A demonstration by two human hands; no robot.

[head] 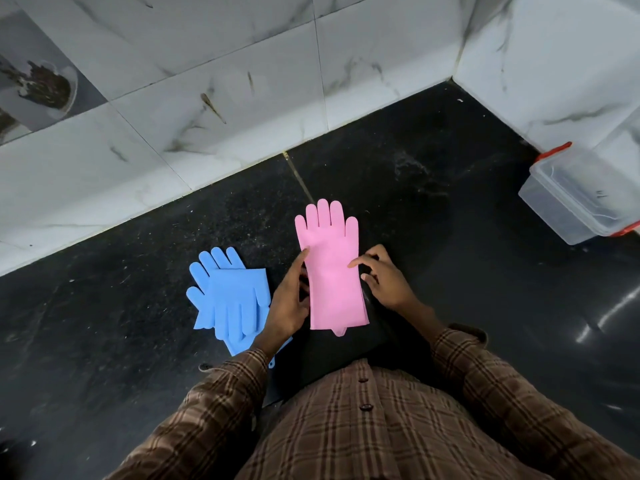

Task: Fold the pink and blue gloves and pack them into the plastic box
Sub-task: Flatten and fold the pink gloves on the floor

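Note:
The pink gloves (pixel 331 268) lie flat and stacked on the black counter, fingers pointing away from me, with a second cuff peeking out underneath. My left hand (pixel 288 299) rests along their left edge, thumb touching the palm area. My right hand (pixel 384 278) touches the right edge with spread fingertips. The blue gloves (pixel 230 296) lie in a loose overlapping pile to the left, partly under my left wrist. The clear plastic box (pixel 578 199) with red clips sits open at the far right, tilted against the wall.
A black stone counter (pixel 433 188) meets white marble-tiled walls (pixel 214 91) at the back and right, forming a corner. My brown checked shirt fills the bottom of the view.

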